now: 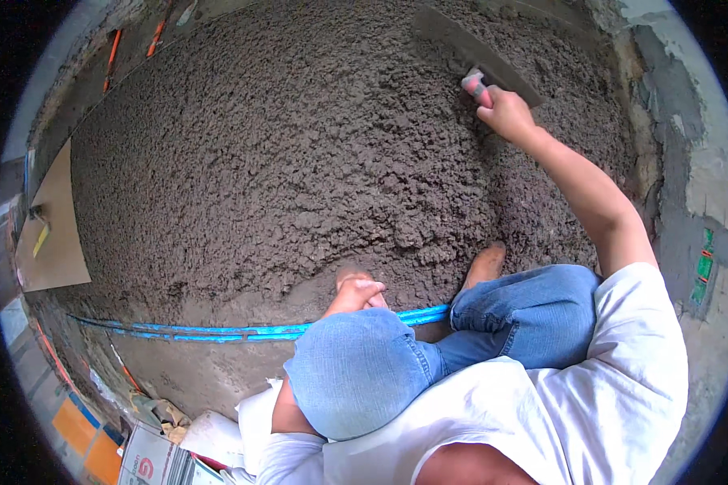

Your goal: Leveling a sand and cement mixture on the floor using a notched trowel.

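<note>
Toward the far right corner of the grey-brown mortar bed [323, 162]: one trowel [477, 58], long flat metal blade laid against the coarse surface, pinkish handle with grey parts. Your right hand [510, 115], same corner of the bed: fingers wrapped round that handle, arm stretched out from the near right side.

Near edge of the bed, about its middle: your left hand [360, 296], just beyond your left knee, fingers bent; I cannot tell whether they close on anything. Just past it, partly hidden, your left foot [348, 272]. Your right foot [485, 265], on the bed's near part, right of its middle. Both legs in blue jeans [364, 364], bent, at the near side.

Along the bed's near side: blue strips [218, 333], narrow, doubled over part of their length, passing behind your knees.

At the bed's left edge: one tan board [61, 242], flat, bearing a yellow-handled tool [40, 234], kind unclear. Beyond the far left edge: orange rods [113, 61].

Right of the bed: green fittings [704, 267], set in a grey surface. Well off its near left corner: one white sack [210, 436].
</note>
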Demonstrator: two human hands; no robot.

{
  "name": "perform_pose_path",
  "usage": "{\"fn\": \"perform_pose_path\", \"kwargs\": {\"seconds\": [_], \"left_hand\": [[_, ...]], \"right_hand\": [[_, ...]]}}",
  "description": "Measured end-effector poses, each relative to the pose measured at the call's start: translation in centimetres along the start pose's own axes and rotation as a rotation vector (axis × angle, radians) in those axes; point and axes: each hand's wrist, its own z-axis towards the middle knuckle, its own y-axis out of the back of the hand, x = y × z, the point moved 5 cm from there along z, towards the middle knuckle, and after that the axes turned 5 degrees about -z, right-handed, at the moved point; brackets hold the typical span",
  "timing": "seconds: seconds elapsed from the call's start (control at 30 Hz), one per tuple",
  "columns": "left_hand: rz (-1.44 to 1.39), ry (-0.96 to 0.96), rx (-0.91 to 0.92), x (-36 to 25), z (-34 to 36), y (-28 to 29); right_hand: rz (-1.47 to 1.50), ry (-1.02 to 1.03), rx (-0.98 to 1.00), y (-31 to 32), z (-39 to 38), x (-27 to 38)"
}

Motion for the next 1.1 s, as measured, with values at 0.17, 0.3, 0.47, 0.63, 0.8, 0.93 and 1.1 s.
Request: {"fn": "perform_pose_path", "kwargs": {"seconds": [0.17, 0.3, 0.47, 0.63, 0.8, 0.93, 1.1], "left_hand": [[0.029, -0.074, -0.074, 2.9, 0.4, 1.9], [0.053, -0.126, -0.18, 0.2, 0.4, 0.7], [-0.015, -0.189, -0.121, 2.2, 1.5, 1.7], [-0.137, -0.285, 0.013, 9.5, 0.7, 6.5], [-0.018, -0.129, -0.043, -1.9, -0.6, -2.0], [0.1, -0.263, -0.202, 1.3, 0.2, 1.0], [0.062, -0.301, -0.133, 1.0, 1.3, 1.8]], "right_hand": [[-0.001, 0.339, 0.255, -2.6, -6.8, 6.0], [0.053, 0.554, 0.442, -3.8, -14.1, 9.2], [0.043, 0.587, 0.594, -3.0, -12.4, 10.0], [0.19, 0.36, 0.357, -0.3, -2.9, 10.6], [0.066, 0.124, 0.113, 2.1, 2.0, 3.8], [-0.012, -0.057, -0.107, 1.8, 5.3, 2.7], [0.015, -0.068, -0.02, -2.0, 5.2, 6.6]]}}
